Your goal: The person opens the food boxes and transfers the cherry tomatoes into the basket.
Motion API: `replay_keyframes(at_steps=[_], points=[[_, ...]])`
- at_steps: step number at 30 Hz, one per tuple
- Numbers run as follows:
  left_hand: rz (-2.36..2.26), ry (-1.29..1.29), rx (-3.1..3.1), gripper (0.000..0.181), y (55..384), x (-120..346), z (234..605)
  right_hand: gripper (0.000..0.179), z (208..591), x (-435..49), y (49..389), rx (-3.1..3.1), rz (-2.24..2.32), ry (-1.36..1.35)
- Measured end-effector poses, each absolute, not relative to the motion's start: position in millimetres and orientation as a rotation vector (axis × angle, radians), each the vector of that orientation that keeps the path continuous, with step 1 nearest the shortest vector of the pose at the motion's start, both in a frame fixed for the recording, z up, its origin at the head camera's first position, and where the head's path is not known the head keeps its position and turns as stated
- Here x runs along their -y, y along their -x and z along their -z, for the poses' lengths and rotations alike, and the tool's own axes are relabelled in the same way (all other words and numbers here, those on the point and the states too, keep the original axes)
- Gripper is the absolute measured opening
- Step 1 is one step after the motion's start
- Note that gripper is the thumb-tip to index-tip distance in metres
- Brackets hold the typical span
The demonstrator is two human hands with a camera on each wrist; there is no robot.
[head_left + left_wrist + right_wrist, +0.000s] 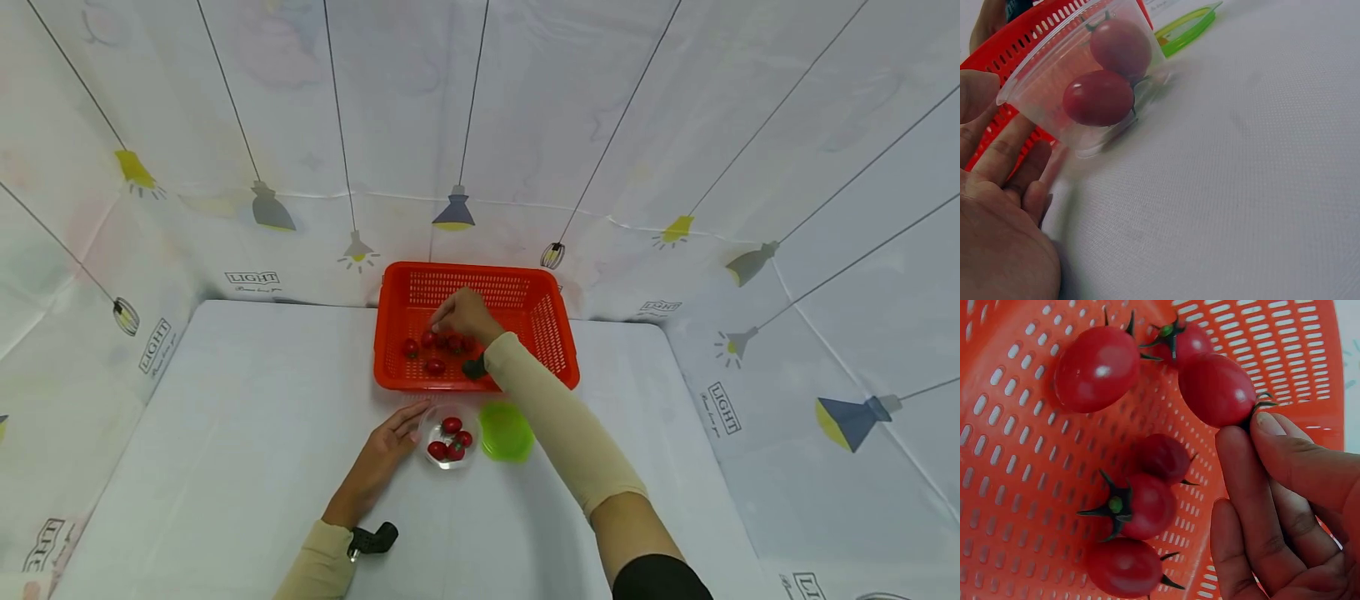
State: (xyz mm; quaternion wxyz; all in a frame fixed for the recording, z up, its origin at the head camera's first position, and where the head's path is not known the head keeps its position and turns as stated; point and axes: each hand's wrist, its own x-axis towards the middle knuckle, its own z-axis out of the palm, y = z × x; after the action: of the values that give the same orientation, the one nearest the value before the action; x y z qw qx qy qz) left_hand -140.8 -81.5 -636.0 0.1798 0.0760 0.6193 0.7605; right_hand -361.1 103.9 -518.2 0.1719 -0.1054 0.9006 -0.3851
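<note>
Over the orange-red basket [551,333], my right hand [467,315] pinches a cherry tomato [1217,390] by its stem end between thumb and forefinger. Several other cherry tomatoes [1099,370] lie on the basket floor below it, some with green calyxes. In front of the basket stands a clear plastic tub [424,429] with several cherry tomatoes [452,426] inside. My left hand [390,446] rests at the tub's left side, fingers extended along it. In the left wrist view, two tomatoes [1099,98] show through the tub wall.
A bright green lid [507,432] lies on the white tabletop [247,433] just right of the tub. Behind the table hangs a pale wall sheet [397,100] printed with lamps. A dark wrist mount [372,539] sits on the left wrist.
</note>
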Motion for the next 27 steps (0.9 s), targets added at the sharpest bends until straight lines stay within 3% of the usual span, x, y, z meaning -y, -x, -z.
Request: replay_keyframes(at_steps=[17,27], points=[[-2.133,-0.212,-1.751,0.052,139.8,80.4,636.2,0.011,532.7,-96.5,365.1,-2.589,0.892,0.326],[-2.149,-0.234,-1.755,0.051,141.2,82.0,638.2,0.014,510.1,-100.1,362.0,-2.758,0.881,0.403]])
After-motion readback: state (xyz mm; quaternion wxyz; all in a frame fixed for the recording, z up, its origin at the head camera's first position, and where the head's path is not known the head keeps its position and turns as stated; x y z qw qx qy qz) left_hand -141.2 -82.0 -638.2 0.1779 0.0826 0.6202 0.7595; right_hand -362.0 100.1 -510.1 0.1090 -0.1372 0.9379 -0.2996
